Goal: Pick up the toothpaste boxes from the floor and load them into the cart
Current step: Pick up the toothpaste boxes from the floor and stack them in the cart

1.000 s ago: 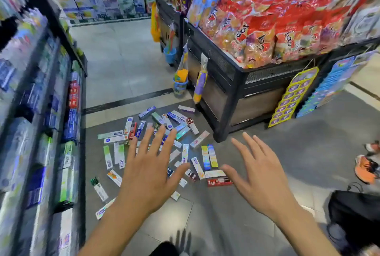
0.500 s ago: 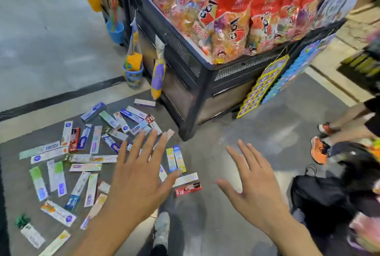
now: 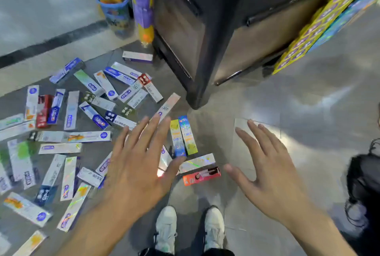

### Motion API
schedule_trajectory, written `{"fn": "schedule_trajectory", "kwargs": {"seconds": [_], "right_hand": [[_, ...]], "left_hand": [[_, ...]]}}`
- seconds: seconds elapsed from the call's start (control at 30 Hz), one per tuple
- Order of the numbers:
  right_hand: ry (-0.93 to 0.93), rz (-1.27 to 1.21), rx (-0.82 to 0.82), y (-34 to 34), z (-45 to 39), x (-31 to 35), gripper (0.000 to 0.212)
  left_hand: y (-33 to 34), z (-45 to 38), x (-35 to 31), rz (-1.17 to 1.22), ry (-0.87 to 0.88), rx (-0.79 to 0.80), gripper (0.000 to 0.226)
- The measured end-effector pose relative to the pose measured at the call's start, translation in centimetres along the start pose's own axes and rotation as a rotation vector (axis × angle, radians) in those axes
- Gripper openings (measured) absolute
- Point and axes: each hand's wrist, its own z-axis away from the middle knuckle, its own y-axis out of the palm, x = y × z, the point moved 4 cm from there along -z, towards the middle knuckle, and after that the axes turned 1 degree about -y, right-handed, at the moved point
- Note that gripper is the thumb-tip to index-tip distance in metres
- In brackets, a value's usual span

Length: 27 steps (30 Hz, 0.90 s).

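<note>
Toothpaste boxes (image 3: pixel 74 136): many, scattered flat on floor (image 3: pixel 287 101) beside black display stand (image 3: pixel 205 50). Left hand (image 3: pixel 135 173), right hand (image 3: pixel 271 175): fingers spread, holding nothing, above the boxes.

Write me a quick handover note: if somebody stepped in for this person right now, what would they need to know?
Left hand: open, fingers spread, holds nothing, above the boxes.
Right hand: open, empty, over bare floor.
Toothpaste boxes: scattered flat on the floor, mostly to the left; a red box lies nearest, between the hands.
Cart: not in view.
Done: nothing visibly picked up.
Left: gather all the boxes and load them.
</note>
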Motion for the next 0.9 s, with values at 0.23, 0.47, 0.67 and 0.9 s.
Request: {"fn": "schedule_trajectory", "kwargs": {"seconds": [0.23, 0.47, 0.67, 0.9], "right_hand": [[-0.052, 0.067, 0.009, 23.6, -0.9, -10.3, 0.076], [-0.145, 0.159, -0.003, 39.4, -0.9, -17.2, 0.075], [-0.183, 0.117, 0.022, 46.4, 0.0, -17.9, 0.071], [-0.228, 0.224, 0.247, 52.5, 0.9, -18.7, 0.073]], "left_hand": [[26.6, 0.7, 4.8, -0.05, 0.037, 0.073, 0.073], [43.0, 1.1, 8.7, -0.063, 0.112, 0.08, 0.074], [48.1, 2.9, 10.5, -0.1, 0.169, 0.084, 0.074], [48.2, 4.6, 11.3, -0.104, 0.1, 0.119, 0.074]]}}
